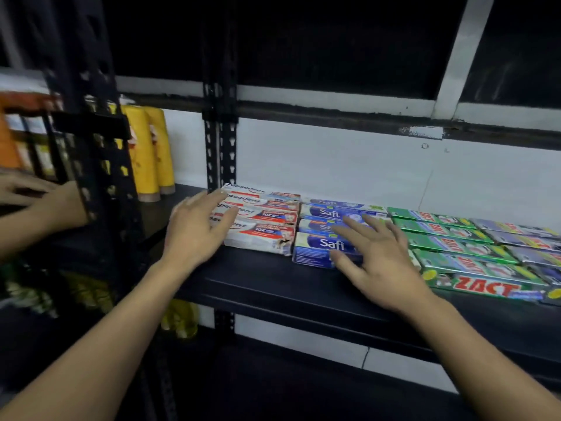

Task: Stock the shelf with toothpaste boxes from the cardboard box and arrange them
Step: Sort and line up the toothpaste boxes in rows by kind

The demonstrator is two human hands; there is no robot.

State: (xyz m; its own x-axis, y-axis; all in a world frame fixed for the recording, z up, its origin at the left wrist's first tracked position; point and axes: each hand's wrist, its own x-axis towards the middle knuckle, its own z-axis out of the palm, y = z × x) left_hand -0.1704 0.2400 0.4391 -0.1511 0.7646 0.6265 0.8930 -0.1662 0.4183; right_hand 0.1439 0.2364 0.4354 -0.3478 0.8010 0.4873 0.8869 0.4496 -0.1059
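Stocking looks mostly done, judged from the layout. The shelf [258,278] carries four flat groups side by side, long sides running left-right.

- Pepsodent boxes [264,220], white and red, are the leftmost group, in rows from near to far. "Pepsodent" reads on several and "10X" on two. The near one has a torn right end.
- Safi boxes [318,212], blue, sit touching the Pepsodent group on its right. "Safi" reads clearly, the small print doesn't.
- Green Zact boxes [455,247] are next to the right. "ZACT" is large in red on the nearest box.
- Grey-blue boxes [522,238] are at the far right edge, possibly also Zact, too blurred to confirm.

The left hand [197,229] is released, fingers straight against the left ends of the Pepsodent boxes. It grasps nothing and seems to be squaring them up. The right hand [379,256] is also released, fingers spread flat on top of the Safi boxes and thumb at the near box's front edge.

What's left is likely just alignment. The Safi rows are a bit staggered, and there's bare shelf left of the Pepsodent. The cardboard box is out of view, so remaining stock is unknown.

Yellow bottles [145,153] stand far left on the neighbouring shelf. Another person's hand [27,192] shows at the left edge.
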